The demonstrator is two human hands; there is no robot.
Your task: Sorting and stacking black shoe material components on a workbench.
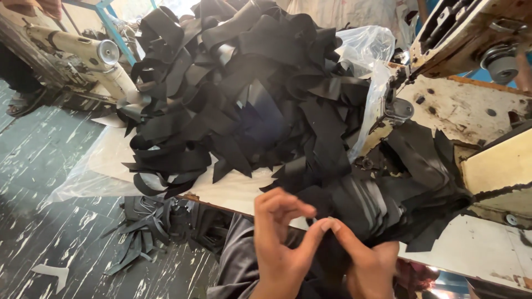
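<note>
Both hands pinch 1 black strip: left hand and right hand closed on it. Just above the grip rises the black strip heap, beside the sewing machine

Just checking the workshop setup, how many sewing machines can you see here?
2. One cream sewing machine stands at upper left beyond the black strip pile; another worn sewing machine is at upper right. Others may be hidden.

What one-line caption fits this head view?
Both hands, left hand and right hand, pinch black strips beside a heaped pile at a sewing machine.
</note>
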